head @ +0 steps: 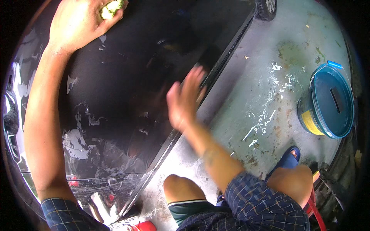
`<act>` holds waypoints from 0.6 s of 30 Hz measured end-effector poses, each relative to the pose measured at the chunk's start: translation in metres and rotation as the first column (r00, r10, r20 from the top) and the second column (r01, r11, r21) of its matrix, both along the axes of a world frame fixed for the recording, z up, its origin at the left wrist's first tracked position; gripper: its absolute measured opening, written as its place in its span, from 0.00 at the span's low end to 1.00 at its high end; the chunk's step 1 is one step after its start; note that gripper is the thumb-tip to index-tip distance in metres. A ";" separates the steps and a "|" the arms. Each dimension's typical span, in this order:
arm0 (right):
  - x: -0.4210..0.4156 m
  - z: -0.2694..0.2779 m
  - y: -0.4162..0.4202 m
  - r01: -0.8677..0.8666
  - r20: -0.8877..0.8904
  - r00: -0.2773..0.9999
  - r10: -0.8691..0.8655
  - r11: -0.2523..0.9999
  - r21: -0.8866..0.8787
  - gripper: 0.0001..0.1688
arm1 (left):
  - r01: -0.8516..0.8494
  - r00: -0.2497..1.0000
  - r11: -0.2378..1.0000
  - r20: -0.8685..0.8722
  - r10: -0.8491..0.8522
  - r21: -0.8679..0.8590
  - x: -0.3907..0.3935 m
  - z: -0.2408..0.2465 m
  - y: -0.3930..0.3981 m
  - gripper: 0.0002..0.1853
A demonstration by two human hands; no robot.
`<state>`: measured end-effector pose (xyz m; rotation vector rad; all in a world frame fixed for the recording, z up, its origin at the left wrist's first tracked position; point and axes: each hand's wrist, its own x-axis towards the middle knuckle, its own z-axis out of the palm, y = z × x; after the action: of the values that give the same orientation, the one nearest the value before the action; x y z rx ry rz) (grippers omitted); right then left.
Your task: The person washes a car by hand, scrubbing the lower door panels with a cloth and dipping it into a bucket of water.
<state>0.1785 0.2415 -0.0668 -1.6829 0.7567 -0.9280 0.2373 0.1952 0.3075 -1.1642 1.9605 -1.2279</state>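
My left hand (76, 23), at the top left, grips a crumpled yellow-green cloth (110, 11) against the black body panel (124, 75) of a car. Only part of the cloth shows past my fingers. Blurred by motion, my right hand (185, 101) is over the lower edge of the panel, near the dark sill (222, 62). Its thumb stands apart from the fingers, and I see nothing held in it. Whether it touches the panel I cannot tell. Pale streaks and shiny patches (76, 144) mark the panel.
On the wet, stained floor (254, 98) at the right stands a blue bucket (312, 98) with a yellow label and a blue handle grip. A car wheel (266, 10) is at the top. Near my sandalled foot (289, 157) is a red curved object (316, 213).
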 end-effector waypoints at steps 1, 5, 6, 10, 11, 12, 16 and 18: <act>0.016 0.003 -0.065 0.022 0.122 0.992 -0.034 0.995 0.101 0.52 | -0.015 1.000 0.999 -0.006 0.015 0.036 -0.006 0.003 0.001 0.16; 0.033 -0.013 -0.215 0.144 0.157 0.974 -0.161 0.983 0.113 0.52 | 0.105 0.994 0.994 0.036 -0.104 -0.028 -0.020 -0.006 -0.024 0.16; 0.030 -0.021 -0.196 0.114 0.206 0.968 -0.141 0.984 0.140 0.52 | 0.167 0.984 0.985 0.070 -0.164 -0.047 -0.016 -0.015 -0.026 0.16; -0.007 -0.040 0.054 -0.007 0.152 0.988 0.014 0.999 -0.046 0.56 | -0.180 0.984 0.981 -0.014 0.179 -0.067 -0.012 -0.001 -0.006 0.16; -0.028 -0.046 0.106 -0.113 0.148 0.982 0.118 0.993 -0.043 0.56 | -0.183 0.982 0.981 0.029 0.185 -0.058 -0.013 -0.003 -0.006 0.14; -0.036 -0.066 0.134 -0.112 0.185 0.973 0.137 0.984 -0.142 0.56 | -0.126 0.989 0.987 0.066 0.133 -0.098 -0.012 -0.004 -0.011 0.14; 0.010 -0.037 -0.023 0.026 0.186 0.981 -0.052 0.990 0.141 0.51 | -0.220 0.975 0.974 0.019 0.221 -0.049 -0.007 0.000 0.005 0.15; 0.032 -0.044 -0.164 0.143 0.304 0.933 -0.194 0.973 0.184 0.46 | -0.204 0.979 0.977 0.012 0.205 -0.055 -0.013 0.000 -0.004 0.15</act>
<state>0.2107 0.0772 -0.1106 -1.3004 0.7401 -1.1952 0.2243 0.1914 0.3075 -1.3411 1.7547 -1.1841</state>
